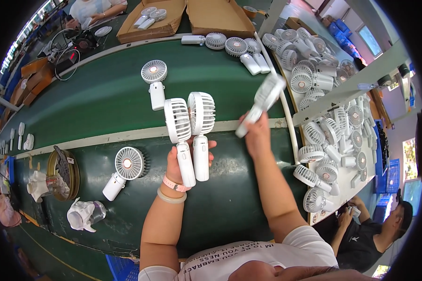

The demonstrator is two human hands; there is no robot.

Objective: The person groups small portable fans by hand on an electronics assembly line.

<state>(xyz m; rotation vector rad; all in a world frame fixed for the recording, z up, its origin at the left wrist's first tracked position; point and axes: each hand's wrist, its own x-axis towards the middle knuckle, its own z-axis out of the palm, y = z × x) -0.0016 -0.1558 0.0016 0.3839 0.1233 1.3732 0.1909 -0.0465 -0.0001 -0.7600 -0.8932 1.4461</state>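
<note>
Two white handheld fans stand side by side in my left hand, their round grilles upward and its fingers wrapped behind the handles. My right hand grips the handle of another white handheld fan, which is tilted and smeared by motion. One fan lies on the dark green table left of my left hand. Beyond my hands, a fan rests on the green belt.
A crowded pile of fans covers the white side table at right, behind a pale rail. An open cardboard box stands at the back. A round tin and cloth-topped jar sit at left. A co-worker sits at right.
</note>
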